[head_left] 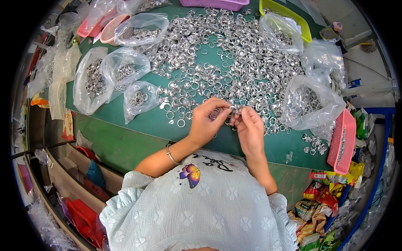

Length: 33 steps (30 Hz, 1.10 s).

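Over the near edge of a big spread of silver-coloured finger rings point(264, 67), my two hands meet at the fingertips. My left hand point(208, 120) is closed in a pinch on a ring point(233, 108), thumb against forefinger. My right hand point(251, 129) pinches at the same spot, with small silver rings point(238, 111) between its fingers; how many is too small to tell. More rings lie on the green tabletop point(163, 136) close around both hands. A metal bangle point(169, 154) circles my left wrist.
Clear plastic bags of rings stand at left point(90, 79) and right point(310, 102). A pink basket point(343, 142) sits at the right edge, a yellow-green basket point(293, 21) and a purple basket point(213, 3) at the back. Open drawers point(75, 175) lie lower left; colourful packets point(322, 196) lie lower right.
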Tool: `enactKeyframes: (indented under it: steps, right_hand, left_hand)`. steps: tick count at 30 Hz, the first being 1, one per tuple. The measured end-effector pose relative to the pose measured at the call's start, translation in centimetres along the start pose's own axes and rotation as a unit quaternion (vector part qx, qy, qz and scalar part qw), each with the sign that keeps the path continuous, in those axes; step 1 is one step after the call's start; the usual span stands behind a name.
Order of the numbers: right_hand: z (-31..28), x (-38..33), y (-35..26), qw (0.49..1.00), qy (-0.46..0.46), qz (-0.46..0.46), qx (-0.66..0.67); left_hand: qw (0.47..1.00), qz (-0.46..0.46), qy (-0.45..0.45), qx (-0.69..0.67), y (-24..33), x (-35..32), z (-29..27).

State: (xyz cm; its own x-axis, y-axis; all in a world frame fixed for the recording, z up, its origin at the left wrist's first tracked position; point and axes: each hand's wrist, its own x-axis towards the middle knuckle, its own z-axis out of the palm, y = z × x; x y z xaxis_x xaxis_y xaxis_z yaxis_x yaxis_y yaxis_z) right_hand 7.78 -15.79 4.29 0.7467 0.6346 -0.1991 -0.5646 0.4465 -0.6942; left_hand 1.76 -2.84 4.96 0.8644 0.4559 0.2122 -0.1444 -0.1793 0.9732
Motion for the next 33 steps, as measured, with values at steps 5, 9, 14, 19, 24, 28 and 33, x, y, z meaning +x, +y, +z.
enactKeyframes:
  steps: [5, 9, 14, 19, 24, 28, 33]
  right_hand:
    - [0.6, -0.1, -0.8, 0.999, -0.042, 0.022, -0.02]
    - [0.5, -0.2, -1.2, 0.996, -0.051, 0.076, 0.017]
    - [0.1, -0.3, -1.4, 0.978, -0.098, 0.156, 0.093]
    - [0.6, -0.3, -1.1, 0.912, -0.049, 0.274, 0.302]
    - [0.6, -0.7, -1.1, 0.905, 0.009, 0.275, 0.325]
    - [1.3, -1.0, -1.2, 0.908, 0.021, 0.269, 0.321]
    - [0.7, -0.8, 0.0, 0.934, 0.008, 0.2, 0.296]
  left_hand:
    - [0.989, 0.139, -0.021, 0.034, 0.2, -0.2, -0.4]
    - [0.971, 0.224, -0.046, 0.07, -0.1, 0.2, -0.8]
    - [0.982, 0.178, -0.057, 0.012, -0.6, 0.1, -1.0]
    - [0.993, 0.094, -0.006, -0.07, -1.0, -0.8, -0.1]
    - [0.983, 0.179, -0.005, 0.047, -0.5, -0.7, -0.5]
    - [0.988, 0.148, 0.001, 0.034, -0.6, -0.8, -0.4]
    - [0.985, -0.047, -0.015, -0.168, -1.6, -1.5, 0.3]
